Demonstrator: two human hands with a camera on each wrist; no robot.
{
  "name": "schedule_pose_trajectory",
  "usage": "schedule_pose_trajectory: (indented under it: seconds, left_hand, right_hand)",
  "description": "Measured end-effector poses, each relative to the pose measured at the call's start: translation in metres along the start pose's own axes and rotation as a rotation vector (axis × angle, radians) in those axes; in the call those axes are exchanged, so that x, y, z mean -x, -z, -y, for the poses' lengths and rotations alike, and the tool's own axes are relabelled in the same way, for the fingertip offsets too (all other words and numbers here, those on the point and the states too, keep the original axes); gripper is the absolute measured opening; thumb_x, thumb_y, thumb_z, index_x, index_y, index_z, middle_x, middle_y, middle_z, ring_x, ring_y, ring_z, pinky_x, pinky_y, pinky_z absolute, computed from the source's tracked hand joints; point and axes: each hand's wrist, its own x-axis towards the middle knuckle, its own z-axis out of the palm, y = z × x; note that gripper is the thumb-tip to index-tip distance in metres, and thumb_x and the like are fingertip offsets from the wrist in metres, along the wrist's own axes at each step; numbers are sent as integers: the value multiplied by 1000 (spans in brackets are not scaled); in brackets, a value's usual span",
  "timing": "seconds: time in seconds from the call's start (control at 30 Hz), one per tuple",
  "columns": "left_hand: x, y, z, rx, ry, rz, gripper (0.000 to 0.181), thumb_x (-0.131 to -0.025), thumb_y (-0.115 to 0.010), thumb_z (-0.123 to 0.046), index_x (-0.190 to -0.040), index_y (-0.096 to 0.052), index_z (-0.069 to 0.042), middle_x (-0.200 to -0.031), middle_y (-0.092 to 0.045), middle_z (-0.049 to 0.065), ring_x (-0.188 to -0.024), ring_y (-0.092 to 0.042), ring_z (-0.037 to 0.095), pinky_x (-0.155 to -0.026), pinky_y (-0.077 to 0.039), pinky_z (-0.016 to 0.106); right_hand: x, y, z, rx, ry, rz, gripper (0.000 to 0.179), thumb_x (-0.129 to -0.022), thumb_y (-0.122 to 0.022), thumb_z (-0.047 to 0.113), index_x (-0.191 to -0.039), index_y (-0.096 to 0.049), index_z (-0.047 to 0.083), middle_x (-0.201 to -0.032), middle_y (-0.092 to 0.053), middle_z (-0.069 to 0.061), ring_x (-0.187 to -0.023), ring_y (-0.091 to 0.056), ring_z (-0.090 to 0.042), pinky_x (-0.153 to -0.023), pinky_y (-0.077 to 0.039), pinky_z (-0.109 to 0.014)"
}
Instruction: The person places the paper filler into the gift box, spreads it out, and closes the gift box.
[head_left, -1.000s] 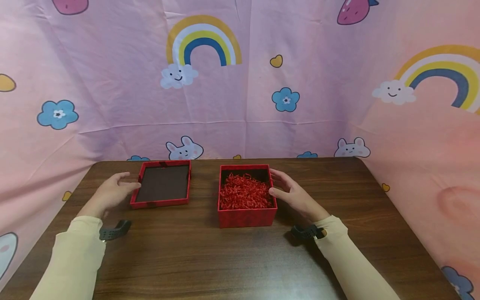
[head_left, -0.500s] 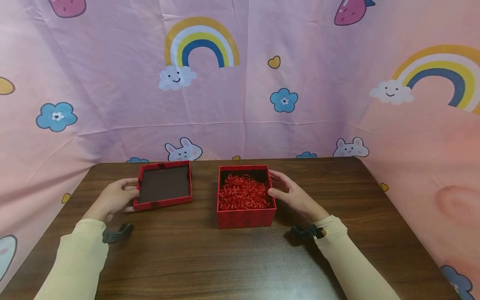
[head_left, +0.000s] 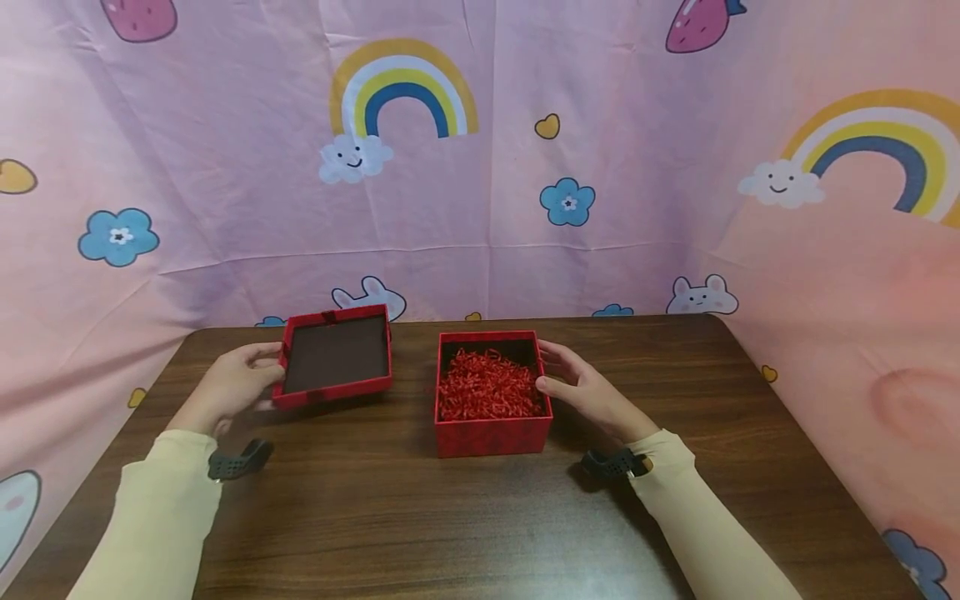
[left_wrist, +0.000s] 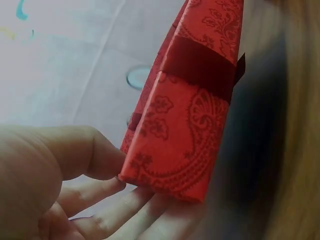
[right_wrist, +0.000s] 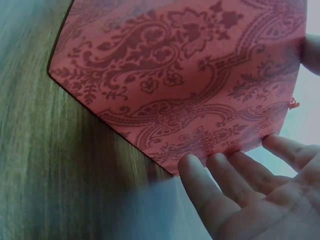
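Observation:
On the left, a shallow red box lid [head_left: 337, 353] with a dark inside is tilted, its back edge raised. My left hand [head_left: 234, 382] pinches its left side, thumb on the rim and fingers under it. In the left wrist view the lid [left_wrist: 182, 115] shows a floral pattern and a dark red ribbon. A deep red gift box [head_left: 493, 437] stands on the table, with red shredded paper [head_left: 491, 385] inside. My right hand [head_left: 592, 392] rests against its right side, thumb at the rim. In the right wrist view, relaxed fingers [right_wrist: 232, 185] touch the edge of its patterned wall.
The dark wooden table [head_left: 450, 533] runs back to a pink fabric backdrop [head_left: 247, 108] printed with rainbows and flowers. The fabric also rises along both sides. Each wrist wears a dark band, such as the right band [head_left: 611, 463].
My left hand has come in to the lid's left side, taken hold of it and raised it, shifting it slightly right and back. The right hand and box have stayed in place.

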Motion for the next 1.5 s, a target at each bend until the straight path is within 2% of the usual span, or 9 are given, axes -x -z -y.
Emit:
schedule_pose_trajectory:
  seconds: [0.3,0.43,0.6,0.7,0.77,0.87,1.13,1.37,1.5]
  left_hand:
    - [4,-13,-45,-46,-35,1,64,-103,-50,-15,-161,-28,0,-152,-47,31,-92,-64,-2,-72,-63,35]
    - [6,-25,-65,-7,-67,11,66,-101,-51,-11,-162,-28,-2,-152,-48,30,-88,-65,0,-66,-61,32]
    - [9,-47,-90,64,-81,42,66,-101,-51,-9,-163,-27,-4,-154,-46,27,-77,-65,3,-63,-60,30]
    - [12,-61,-106,103,-85,59,65,-101,-52,-9,-162,-30,-7,-153,-49,25,-79,-69,8,-67,-61,33]
    - [13,-71,-115,131,-102,71,64,-101,-52,-7,-162,-32,-7,-152,-50,25,-89,-72,13,-70,-63,36]
    - [14,-85,-126,128,-121,74,62,-101,-52,-7,-160,-35,-7,-151,-51,25,-93,-73,20,-70,-63,37]
    - [19,-118,-146,35,-169,27,59,-98,-55,-8,-156,-43,-8,-146,-55,21,-106,-64,27,-70,-53,29]
    - [27,-141,-151,-6,-288,-26,60,-97,-58,-8,-156,-44,-5,-144,-57,20,-118,-66,32,-84,-54,34]
    - [32,-152,-147,28,-352,-64,59,-99,-60,-10,-156,-46,-9,-146,-59,14,-126,-64,28,-97,-56,40]
  right_hand:
    - [1,0,3,11,-3,12,72,-101,-67,25,-162,-31,12,-163,-37,-14,-148,-38,-36,-116,-35,-63]
    - [1,1,4,4,-2,5,70,-101,-67,24,-161,-33,10,-162,-39,-15,-147,-40,-36,-116,-36,-62]
    - [2,-1,12,33,35,-124,55,-102,-66,22,-152,-46,6,-153,-50,-19,-140,-49,-35,-113,-43,-56]
    - [3,-4,21,80,91,-243,44,-104,-63,17,-143,-53,1,-145,-56,-23,-133,-55,-37,-110,-49,-44]
    - [5,-7,29,105,125,-307,39,-104,-62,14,-139,-57,-2,-140,-60,-23,-131,-57,-38,-107,-50,-34]
    - [8,-11,40,100,175,-341,36,-104,-61,10,-138,-58,-3,-139,-60,-25,-131,-57,-41,-102,-50,-23]
    - [16,-23,62,25,231,-266,40,-104,-60,6,-144,-55,1,-138,-61,-20,-130,-56,-41,-99,-54,-24]
    - [19,-21,66,33,233,-299,45,-104,-60,8,-148,-51,2,-140,-60,-18,-128,-57,-34,-101,-50,-21]
    - [21,-17,68,17,264,-319,48,-102,-61,4,-149,-48,1,-143,-57,-19,-130,-55,-32,-103,-49,-20]
